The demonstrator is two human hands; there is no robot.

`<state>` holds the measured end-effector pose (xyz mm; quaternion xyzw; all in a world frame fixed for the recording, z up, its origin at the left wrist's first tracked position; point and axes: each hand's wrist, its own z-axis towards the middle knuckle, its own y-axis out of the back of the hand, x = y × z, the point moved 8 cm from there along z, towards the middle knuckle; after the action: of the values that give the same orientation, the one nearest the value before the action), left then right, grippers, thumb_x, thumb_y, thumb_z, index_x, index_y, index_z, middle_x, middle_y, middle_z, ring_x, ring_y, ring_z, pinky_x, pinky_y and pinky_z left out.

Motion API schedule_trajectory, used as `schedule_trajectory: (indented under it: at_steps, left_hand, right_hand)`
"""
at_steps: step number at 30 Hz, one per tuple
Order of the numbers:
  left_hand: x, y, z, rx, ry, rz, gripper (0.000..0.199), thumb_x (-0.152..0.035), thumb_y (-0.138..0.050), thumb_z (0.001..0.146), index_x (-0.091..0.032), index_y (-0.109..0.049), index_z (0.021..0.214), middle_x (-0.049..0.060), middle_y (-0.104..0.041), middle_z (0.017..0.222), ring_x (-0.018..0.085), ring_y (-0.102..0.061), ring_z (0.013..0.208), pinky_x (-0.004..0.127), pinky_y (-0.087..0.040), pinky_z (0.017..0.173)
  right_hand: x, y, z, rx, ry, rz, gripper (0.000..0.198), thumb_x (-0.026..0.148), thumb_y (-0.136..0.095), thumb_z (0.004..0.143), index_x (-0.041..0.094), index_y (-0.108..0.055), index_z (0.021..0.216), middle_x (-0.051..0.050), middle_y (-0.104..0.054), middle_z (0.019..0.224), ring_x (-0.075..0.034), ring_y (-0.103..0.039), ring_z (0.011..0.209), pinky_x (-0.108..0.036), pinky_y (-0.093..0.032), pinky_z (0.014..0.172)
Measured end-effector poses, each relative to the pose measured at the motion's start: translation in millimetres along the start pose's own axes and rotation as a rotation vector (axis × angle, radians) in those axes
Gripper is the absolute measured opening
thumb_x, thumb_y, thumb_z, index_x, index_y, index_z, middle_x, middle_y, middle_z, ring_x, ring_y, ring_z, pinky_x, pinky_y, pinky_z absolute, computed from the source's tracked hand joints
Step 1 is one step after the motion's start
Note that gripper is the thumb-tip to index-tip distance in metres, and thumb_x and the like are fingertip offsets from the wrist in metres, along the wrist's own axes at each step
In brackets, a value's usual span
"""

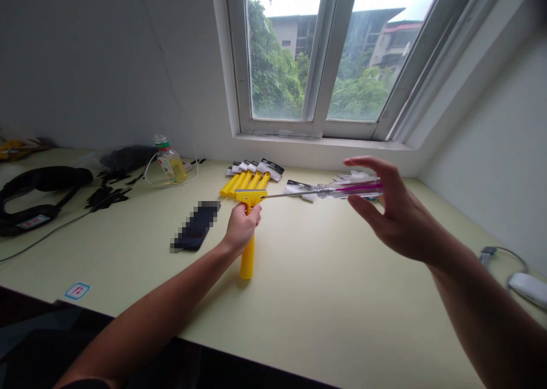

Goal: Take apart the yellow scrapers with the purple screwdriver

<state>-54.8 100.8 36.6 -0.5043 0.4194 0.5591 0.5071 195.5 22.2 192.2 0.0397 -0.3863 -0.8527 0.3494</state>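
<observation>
My left hand (241, 228) is closed around the neck of a yellow scraper (247, 259), its handle pointing down over the table. A metal blade edge runs along the top of the scraper's head. From the right, a screwdriver (337, 191) with a clear and purple handle lies nearly level, its tip at the side of the head. The end of that handle rests in my right hand (399, 221), whose thumb and index finger are spread around it. My other right fingers are mostly hidden.
Several yellow scrapers (252, 181) with packaging cards lie at the back of the table (325, 298), near another card (300, 190). A black phone (199, 226), a bottle (171, 164) and a black headset (38, 198) are leftward. A white device (530, 288) with a cable sits at right.
</observation>
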Motion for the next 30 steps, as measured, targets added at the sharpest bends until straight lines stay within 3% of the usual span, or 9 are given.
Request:
schedule_trajectory:
  at_steps: [3, 7, 10, 14, 18, 22, 25, 28, 30]
  left_hand:
    - [0, 1, 0, -0.005, -0.011, 0.013, 0.019, -0.030, -0.060, 0.080, -0.018, -0.047, 0.074, -0.005, -0.045, 0.055, 0.008, -0.039, 0.049, 0.022, -0.030, 0.048]
    - [0, 2, 1, -0.020, -0.014, 0.008, 0.019, -0.029, -0.061, 0.079, -0.018, -0.047, 0.073, -0.005, -0.046, 0.056, 0.008, -0.040, 0.049, 0.022, -0.031, 0.049]
    - [-1, 1, 1, -0.014, -0.016, 0.000, 0.019, -0.029, -0.062, 0.079, -0.018, -0.047, 0.073, -0.005, -0.046, 0.056, 0.008, -0.040, 0.049, 0.022, -0.031, 0.048]
    - [-2, 2, 1, -0.021, -0.007, 0.006, 0.019, -0.028, -0.061, 0.078, -0.018, -0.047, 0.071, -0.005, -0.047, 0.055, 0.008, -0.040, 0.049, 0.022, -0.031, 0.048]
    - [-4, 2, 0, -0.021, -0.016, 0.004, 0.019, -0.028, -0.062, 0.078, -0.018, -0.047, 0.072, -0.005, -0.047, 0.055, 0.008, -0.041, 0.049, 0.022, -0.031, 0.048]
    - [-3, 1, -1, -0.014, 0.002, -0.004, 0.020, -0.028, -0.061, 0.078, -0.018, -0.046, 0.070, -0.005, -0.047, 0.054, 0.008, -0.040, 0.048, 0.022, -0.031, 0.048]
    - [-3, 1, -1, -0.016, 0.000, -0.013, 0.020, -0.028, -0.064, 0.077, -0.018, -0.047, 0.072, -0.005, -0.048, 0.055, 0.008, -0.042, 0.048, 0.022, -0.032, 0.049]
    - [-2, 1, -1, -0.016, 0.002, -0.014, 0.019, -0.028, -0.063, 0.077, -0.018, -0.048, 0.072, -0.005, -0.048, 0.055, 0.008, -0.042, 0.049, 0.022, -0.032, 0.049]
    - [-1, 0, -2, -0.007, 0.003, -0.006, 0.019, -0.028, -0.062, 0.078, -0.018, -0.048, 0.073, -0.005, -0.048, 0.056, 0.008, -0.041, 0.049, 0.022, -0.032, 0.049]
  right_hand:
    - [-5, 6, 0, -0.061, -0.031, -0.074, 0.036, 0.041, -0.055, 0.092, 0.022, -0.053, 0.123, -0.007, -0.072, 0.090, -0.021, -0.068, 0.068, -0.032, -0.053, 0.059]
    - [2, 1, 1, 0.008, 0.051, -0.053, 0.041, 0.037, -0.054, 0.092, 0.019, -0.048, 0.128, -0.011, -0.070, 0.106, -0.023, -0.070, 0.083, -0.036, -0.055, 0.070]
    - [0, 6, 1, -0.050, -0.002, -0.107, 0.024, 0.039, -0.055, 0.092, 0.021, -0.058, 0.107, -0.005, -0.070, 0.080, -0.019, -0.066, 0.061, -0.033, -0.053, 0.061]
    - [6, 0, 0, 0.032, 0.035, -0.021, 0.040, 0.037, -0.055, 0.091, 0.020, -0.046, 0.126, -0.011, -0.067, 0.108, -0.022, -0.068, 0.081, -0.037, -0.055, 0.072]
    - [-3, 3, -1, -0.025, -0.084, -0.052, 0.035, 0.040, -0.052, 0.092, 0.022, -0.047, 0.121, -0.006, -0.069, 0.089, -0.020, -0.066, 0.066, -0.033, -0.053, 0.059]
    - [5, -4, 0, 0.063, 0.018, 0.004, 0.044, 0.039, -0.051, 0.093, 0.023, -0.039, 0.131, -0.012, -0.066, 0.114, -0.023, -0.068, 0.083, -0.036, -0.054, 0.066]
    - [-1, 3, 0, -0.018, -0.066, -0.045, 0.033, 0.041, -0.052, 0.093, 0.021, -0.048, 0.119, -0.006, -0.070, 0.085, -0.020, -0.066, 0.065, -0.033, -0.050, 0.055]
    - [2, -1, 0, 0.033, -0.013, -0.006, 0.042, 0.038, -0.053, 0.091, 0.021, -0.043, 0.128, -0.011, -0.068, 0.109, -0.022, -0.068, 0.080, -0.035, -0.054, 0.065]
    - [5, -1, 0, 0.026, 0.018, 0.026, 0.039, 0.036, -0.055, 0.091, 0.023, -0.045, 0.126, -0.009, -0.068, 0.108, -0.021, -0.068, 0.080, -0.034, -0.054, 0.067]
